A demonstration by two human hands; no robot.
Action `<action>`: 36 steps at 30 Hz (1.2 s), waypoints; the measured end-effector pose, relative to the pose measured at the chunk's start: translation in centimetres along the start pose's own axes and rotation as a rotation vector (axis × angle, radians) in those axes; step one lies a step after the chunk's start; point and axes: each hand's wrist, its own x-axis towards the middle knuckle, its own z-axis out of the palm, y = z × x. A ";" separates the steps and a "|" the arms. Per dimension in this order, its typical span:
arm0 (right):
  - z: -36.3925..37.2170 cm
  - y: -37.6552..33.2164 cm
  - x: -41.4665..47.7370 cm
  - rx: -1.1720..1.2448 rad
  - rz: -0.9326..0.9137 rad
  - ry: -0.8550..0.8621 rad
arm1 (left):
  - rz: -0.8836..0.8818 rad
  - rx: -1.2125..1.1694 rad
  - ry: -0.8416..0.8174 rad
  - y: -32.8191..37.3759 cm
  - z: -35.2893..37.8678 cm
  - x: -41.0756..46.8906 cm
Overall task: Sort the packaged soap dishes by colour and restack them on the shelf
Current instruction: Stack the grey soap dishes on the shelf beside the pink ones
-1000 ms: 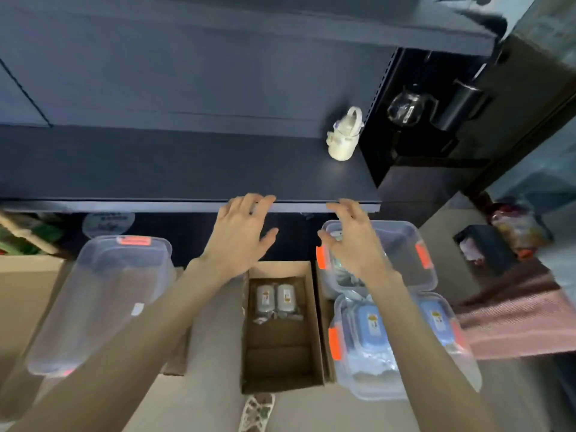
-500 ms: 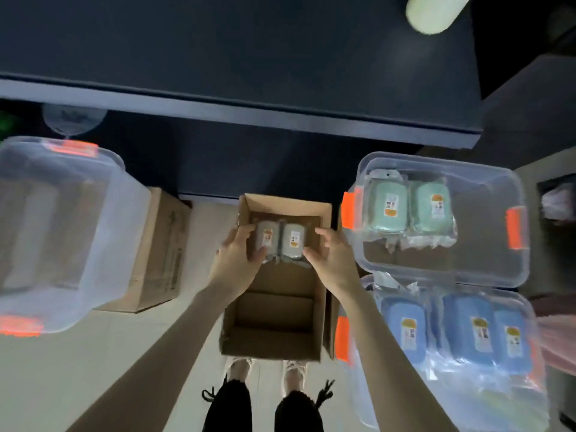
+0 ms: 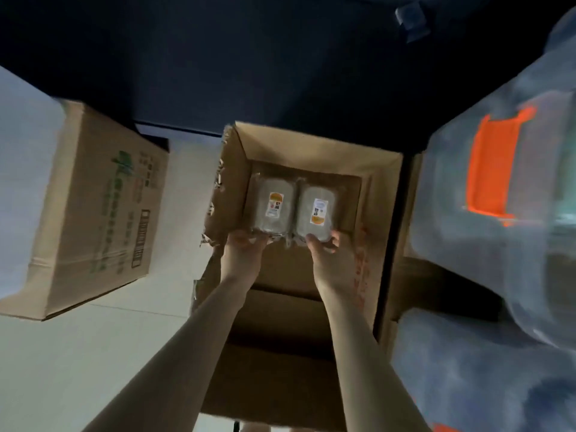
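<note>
Two grey soap dishes deep in the cardboard box
Only near ends pinched, left hand on one, right hand on the other; slippery wrap could slide free when lifted.

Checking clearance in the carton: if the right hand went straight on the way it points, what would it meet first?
The right grey soap dish pack, whose near end the right hand grips; beyond it, probably the carton's far wall.

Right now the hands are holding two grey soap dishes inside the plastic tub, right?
Not quite. The left hand and right hand do hold the two grey soap dishes, but inside the cardboard box instead. The head view shows it.
</note>
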 end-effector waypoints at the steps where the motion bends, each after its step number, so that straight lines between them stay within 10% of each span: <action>1: 0.8 0.8 1.2 0.013 0.002 0.024 | -0.018 -0.020 -0.004 -0.7 0.7 1.3; 20: 4.7 6.8 9.1 0.257 0.045 0.099 | -0.012 -0.189 0.072 -4.3 5.8 8.9; 36: -3.3 -2.2 -12.9 0.435 -0.289 0.070 | -0.026 -0.461 -0.093 -0.2 -6.6 -13.1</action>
